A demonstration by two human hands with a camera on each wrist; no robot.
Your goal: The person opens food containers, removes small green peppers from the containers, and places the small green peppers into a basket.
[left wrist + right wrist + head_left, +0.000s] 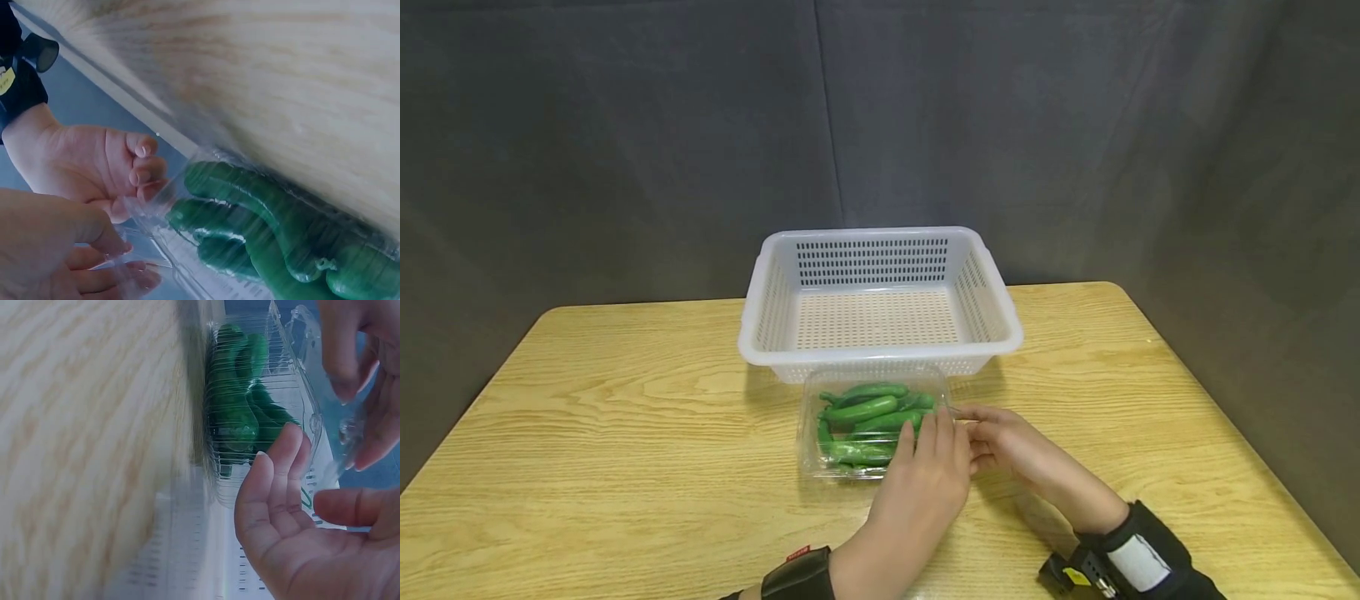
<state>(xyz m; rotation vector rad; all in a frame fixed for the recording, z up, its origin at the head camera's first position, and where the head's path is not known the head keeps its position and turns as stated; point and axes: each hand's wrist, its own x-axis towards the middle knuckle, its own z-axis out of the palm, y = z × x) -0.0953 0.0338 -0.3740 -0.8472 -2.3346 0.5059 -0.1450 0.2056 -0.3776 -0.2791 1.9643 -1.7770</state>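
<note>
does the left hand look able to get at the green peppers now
Probably not: the left hand is close, but the clear plastic container around the green peppers appears to be covered.

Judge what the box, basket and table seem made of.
Box: probably thin, glossy clear plastic; green peppers show through, edges glint. Basket: white, slightly shiny, likely moulded plastic, given its regular slots. Table: yellowish grain, faint sheen; wood or printed laminate, unclear.

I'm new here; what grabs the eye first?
Probably the bright green vegetables in the clear plastic box, near the middle of the wooden table. Then the white slotted basket just behind the box. The left hand and right hand are both at the box's right end.
</note>
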